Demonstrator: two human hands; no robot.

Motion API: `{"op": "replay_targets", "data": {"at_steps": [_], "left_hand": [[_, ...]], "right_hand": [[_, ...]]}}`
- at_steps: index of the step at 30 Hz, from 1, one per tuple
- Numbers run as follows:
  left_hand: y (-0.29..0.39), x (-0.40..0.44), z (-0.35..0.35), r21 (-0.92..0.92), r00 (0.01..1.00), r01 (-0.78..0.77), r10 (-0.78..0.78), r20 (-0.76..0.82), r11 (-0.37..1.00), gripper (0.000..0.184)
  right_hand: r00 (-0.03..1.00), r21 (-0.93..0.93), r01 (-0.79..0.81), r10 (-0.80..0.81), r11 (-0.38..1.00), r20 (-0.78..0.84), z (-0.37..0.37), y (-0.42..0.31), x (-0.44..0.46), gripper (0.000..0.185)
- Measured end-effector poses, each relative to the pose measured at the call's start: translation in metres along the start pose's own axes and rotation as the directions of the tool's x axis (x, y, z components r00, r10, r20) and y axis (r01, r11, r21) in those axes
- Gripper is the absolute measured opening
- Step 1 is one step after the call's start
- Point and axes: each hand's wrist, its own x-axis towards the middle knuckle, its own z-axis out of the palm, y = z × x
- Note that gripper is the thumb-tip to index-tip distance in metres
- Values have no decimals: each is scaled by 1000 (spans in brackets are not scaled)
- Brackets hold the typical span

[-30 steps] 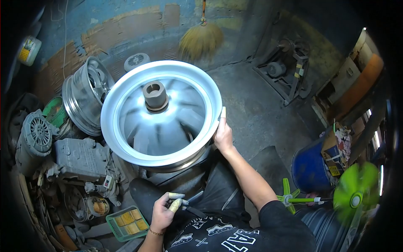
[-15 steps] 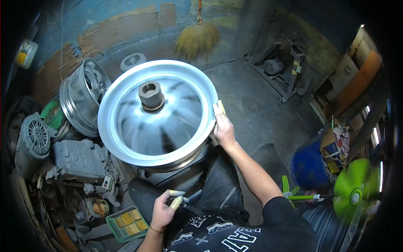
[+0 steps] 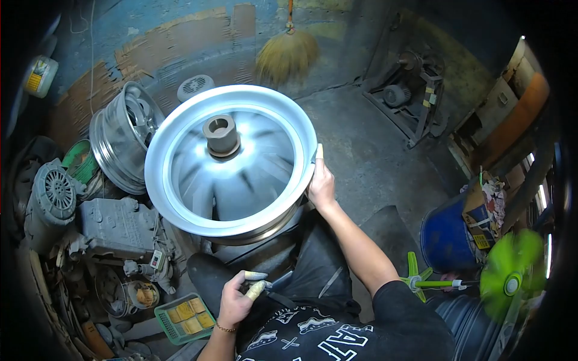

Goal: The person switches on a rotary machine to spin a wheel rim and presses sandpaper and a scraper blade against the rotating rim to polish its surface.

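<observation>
In front of me a large silver wheel rim (image 3: 158, 186) sits tilted, with a big brown hex nut (image 3: 221, 133) at its hub; the spokes look smeared. My right hand (image 3: 321, 183) is at the right edge of the rim, one covered finger along the lip and the others partly hidden behind it. Over my lap, my left hand (image 3: 236, 299) is closed in a pinch, pale yellow covers on its fingertips. A thin flat grey piece (image 3: 280, 280) sticks out past those fingers; its kind is unclear.
At left stand another silver wheel (image 3: 117, 144), a dusty motor (image 3: 51, 195) and a grey machine casing (image 3: 114, 228). A green basket (image 3: 174, 334) holds several yellow pads. To the right are a blue drum (image 3: 445, 234) and a spinning green fan (image 3: 512, 274). A broom (image 3: 288, 57) hangs behind.
The whole view has shifted slightly. The spokes show at another angle, and my right hand's fingers have changed position on the lip. My left hand stays pinched in about the same place.
</observation>
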Motion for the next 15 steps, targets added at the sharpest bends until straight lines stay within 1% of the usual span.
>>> {"op": "replay_targets", "data": {"at_steps": [4,6,9,10,11,12,13,15], "left_hand": [[-1,-1,0,-22,1000,13,-13,-7,1000,19],[-2,-2,-1,-32,1000,22,-22,-7,999,18],[-2,-3,0,-40,1000,11,-12,-16,999,18],[0,-3,1,0,1000,1,-1,-20,1000,18],[2,-4,1,40,1000,-8,9,-24,999,18],[1,-5,1,40,1000,-7,8,-25,999,18],[1,-4,1,52,1000,-19,21,-23,998,18],[1,-3,3,65,999,-31,32,-18,997,18]], "right_hand": [[1000,30,-14,14,999,6,2,2,-2,70],[993,19,-82,80,996,86,0,-1,-4,70],[993,47,-88,85,995,77,3,-1,-8,70],[994,47,-87,84,995,77,4,0,-8,70],[989,89,-128,120,988,91,4,-1,-8,69],[982,130,-170,156,977,107,3,-2,-8,68],[982,130,-170,157,977,107,4,-1,-9,68],[988,53,-114,108,992,109,2,0,-11,67]]}}
